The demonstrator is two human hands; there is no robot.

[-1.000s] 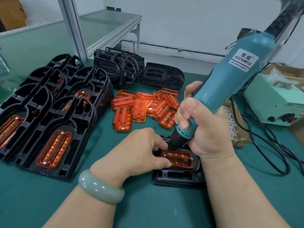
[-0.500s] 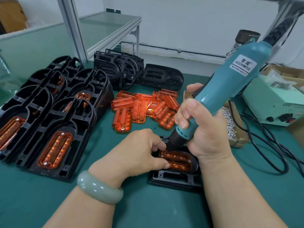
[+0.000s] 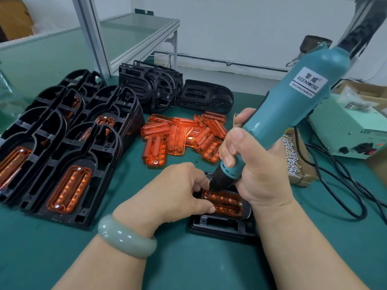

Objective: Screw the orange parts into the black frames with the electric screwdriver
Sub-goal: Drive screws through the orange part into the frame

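Note:
A black frame (image 3: pixel 222 227) lies flat on the green table in front of me with an orange part (image 3: pixel 227 203) seated in it. My left hand (image 3: pixel 178 191) pinches the orange part's left end, thumb along its near edge. My right hand (image 3: pixel 251 168) grips the teal electric screwdriver (image 3: pixel 293 97), tilted up to the right, its black tip (image 3: pixel 215 184) down at the part's left end, by my left fingers. A screw head shows at the part's right end. The frame's far side is hidden by my hands.
Loose orange parts (image 3: pixel 184 137) lie piled behind the work. Stacks of black frames with orange parts fitted (image 3: pixel 69 155) fill the left. Bare black frames (image 3: pixel 150 91) stand at the back. A cardboard box of screws (image 3: pixel 293 158), black cables (image 3: pixel 345 185) and a pale green power unit (image 3: pixel 351 126) sit right.
The screwdriver's tip has stayed at the orange part's left end. Both hands hold the same places; only the view has shifted slightly.

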